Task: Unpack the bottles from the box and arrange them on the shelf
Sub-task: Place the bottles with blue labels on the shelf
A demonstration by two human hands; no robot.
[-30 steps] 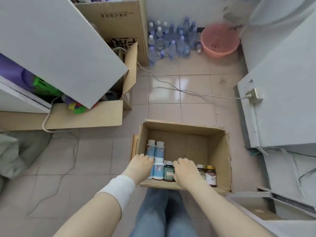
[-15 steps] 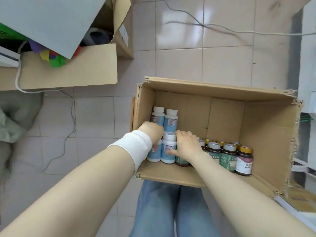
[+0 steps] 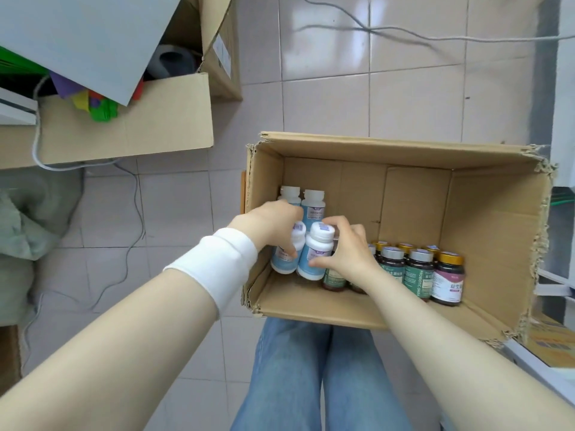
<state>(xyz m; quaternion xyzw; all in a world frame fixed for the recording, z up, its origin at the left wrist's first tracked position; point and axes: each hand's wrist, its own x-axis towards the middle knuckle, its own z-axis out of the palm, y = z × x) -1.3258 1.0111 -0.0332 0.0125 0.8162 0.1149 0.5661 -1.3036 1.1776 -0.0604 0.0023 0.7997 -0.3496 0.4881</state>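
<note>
Well left of the open cardboard box (image 3: 404, 149), a larger carton (image 3: 124, 129) is sitting on the tiled floor (image 3: 326, 104), with a grey cable (image 3: 136, 194) trailing past it. We are reaching both hands into the box's left end. Our left hand (image 3: 273, 223), with a white wristband (image 3: 214, 262) behind it, is curling its fingers round a white-capped blue bottle (image 3: 281, 264) by the box's left wall, thumb pressing on the label. Just beside it, our right hand (image 3: 345, 253) is clamping a second blue bottle (image 3: 317, 247), thumb low on the body and fingers bent round near the cap. Both bottles are leaning and touching each other. Two more blue bottles (image 3: 312, 206) are standing upright behind them, toward the box's far wall. Along the box's near wall, to the right of our right hand, dark bottles (image 3: 418, 272) with silver and gold caps are standing in a tight row. Below the box, our jeans (image 3: 311, 368) are showing.
</note>
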